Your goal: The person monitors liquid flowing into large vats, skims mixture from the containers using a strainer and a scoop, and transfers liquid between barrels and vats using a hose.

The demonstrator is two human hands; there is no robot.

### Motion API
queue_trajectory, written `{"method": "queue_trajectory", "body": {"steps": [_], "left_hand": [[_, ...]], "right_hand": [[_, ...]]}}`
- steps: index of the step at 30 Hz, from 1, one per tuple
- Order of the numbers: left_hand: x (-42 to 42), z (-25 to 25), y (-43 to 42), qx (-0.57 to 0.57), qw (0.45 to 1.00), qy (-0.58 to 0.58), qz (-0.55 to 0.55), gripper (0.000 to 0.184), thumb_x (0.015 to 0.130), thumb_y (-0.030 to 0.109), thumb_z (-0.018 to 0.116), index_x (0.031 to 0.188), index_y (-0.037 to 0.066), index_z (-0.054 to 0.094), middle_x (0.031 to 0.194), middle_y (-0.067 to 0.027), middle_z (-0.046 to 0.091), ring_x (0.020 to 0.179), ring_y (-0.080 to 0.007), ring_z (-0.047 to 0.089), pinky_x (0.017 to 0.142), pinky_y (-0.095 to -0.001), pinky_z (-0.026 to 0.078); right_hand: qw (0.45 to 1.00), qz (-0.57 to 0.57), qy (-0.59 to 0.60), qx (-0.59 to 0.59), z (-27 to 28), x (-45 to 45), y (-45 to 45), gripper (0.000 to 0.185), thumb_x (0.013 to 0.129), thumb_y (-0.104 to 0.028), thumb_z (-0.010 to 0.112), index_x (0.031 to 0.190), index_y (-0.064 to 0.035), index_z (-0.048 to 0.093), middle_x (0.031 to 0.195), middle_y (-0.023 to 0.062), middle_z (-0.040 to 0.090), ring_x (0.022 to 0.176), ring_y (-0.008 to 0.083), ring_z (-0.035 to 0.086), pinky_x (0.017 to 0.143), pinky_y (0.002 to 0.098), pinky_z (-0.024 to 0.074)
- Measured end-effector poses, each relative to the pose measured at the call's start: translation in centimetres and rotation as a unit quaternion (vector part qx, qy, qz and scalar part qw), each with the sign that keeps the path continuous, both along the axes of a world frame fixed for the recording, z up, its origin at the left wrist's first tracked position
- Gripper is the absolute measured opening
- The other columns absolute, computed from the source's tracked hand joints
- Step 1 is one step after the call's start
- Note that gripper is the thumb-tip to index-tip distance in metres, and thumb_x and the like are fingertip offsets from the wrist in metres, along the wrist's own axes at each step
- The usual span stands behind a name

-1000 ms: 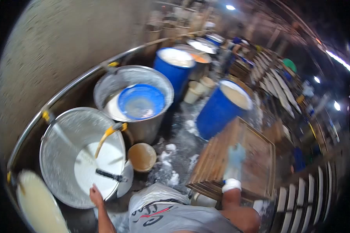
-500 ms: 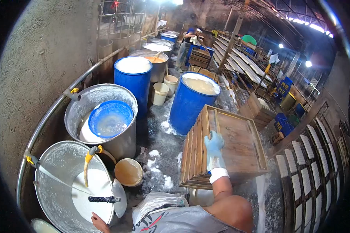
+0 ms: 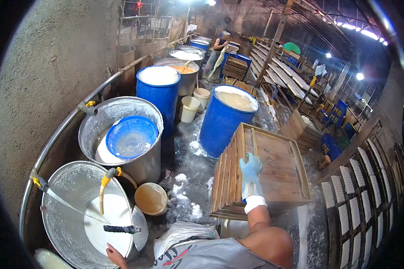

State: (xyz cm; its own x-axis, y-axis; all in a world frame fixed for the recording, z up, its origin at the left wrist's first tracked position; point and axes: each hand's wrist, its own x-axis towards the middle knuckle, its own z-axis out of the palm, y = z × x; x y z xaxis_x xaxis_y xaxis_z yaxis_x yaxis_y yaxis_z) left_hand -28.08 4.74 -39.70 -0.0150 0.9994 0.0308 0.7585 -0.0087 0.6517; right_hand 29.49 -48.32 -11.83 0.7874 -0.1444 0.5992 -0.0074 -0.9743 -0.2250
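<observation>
My right hand (image 3: 251, 172), in a pale blue glove, rests on the top wooden tray (image 3: 280, 163) of a stack, its fingers at a wooden bar. What the fingers press or grip is hard to make out. My left hand (image 3: 116, 256) is bare, at the near rim of a large metal vat (image 3: 60, 188), partly cut off by the frame, fingers extended and holding nothing. White liquid (image 3: 105, 213) lies in the vat, and a stream runs into it from a yellow-handled tap (image 3: 38, 181). A black-wrapped handle (image 3: 119, 229) crosses the vat's right side, joined to a metal disc.
Another metal vat (image 3: 87, 130) holds a blue basin (image 3: 132, 136). Blue barrels (image 3: 224, 125) stand ahead, with pale buckets (image 3: 189, 110) between. A brown-liquid bucket (image 3: 151, 199) sits beside the near vat. Racks of white sheets (image 3: 354, 213) line the right. A person (image 3: 219, 47) stands far back.
Since a second ago the view has tilted and steadied. Between the last two frames it shifts slightly; both hands keep about the same places, the gloved one still on the wooden stack.
</observation>
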Motion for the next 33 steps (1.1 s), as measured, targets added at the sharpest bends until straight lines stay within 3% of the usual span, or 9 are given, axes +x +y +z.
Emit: {"method": "queue_trajectory", "body": {"steps": [8,24,33], "left_hand": [[0.2,1.1,-0.4,-0.006,1.000,-0.019,-0.006,0.063,0.107,0.056,0.050,0.089,-0.003,0.063,0.078,-0.0235,0.064,0.072,-0.0436,0.058,0.070,-0.0534,0.045],[0.5,2.4,-0.8,-0.006,1.000,-0.013,0.000,0.061,0.108,0.054,0.051,0.089,-0.003,0.064,0.081,-0.0226,0.068,0.075,-0.0444,0.061,0.072,-0.0530,0.047],[0.4,2.0,-0.6,0.000,1.000,0.003,-0.003,0.061,0.108,0.054,0.050,0.091,-0.003,0.064,0.086,-0.0263,0.069,0.081,-0.0496,0.064,0.074,-0.0563,0.048]], "right_hand": [[1.000,-0.014,0.020,0.010,0.0,-0.1,0.3,0.044,0.079,-0.041,0.079,0.116,-0.0182,0.074,0.109,0.0149,0.070,0.110,0.0366,0.065,0.097,0.0522,0.0470],[0.999,-0.012,0.034,0.013,-0.3,0.2,0.1,0.051,0.078,-0.043,0.081,0.121,-0.0183,0.072,0.117,0.0167,0.069,0.116,0.0381,0.063,0.100,0.0543,0.0473],[0.999,-0.011,0.041,0.013,-0.5,0.2,-0.1,0.053,0.080,-0.043,0.079,0.126,-0.0179,0.071,0.119,0.0168,0.069,0.116,0.0382,0.063,0.101,0.0526,0.0466]]}}
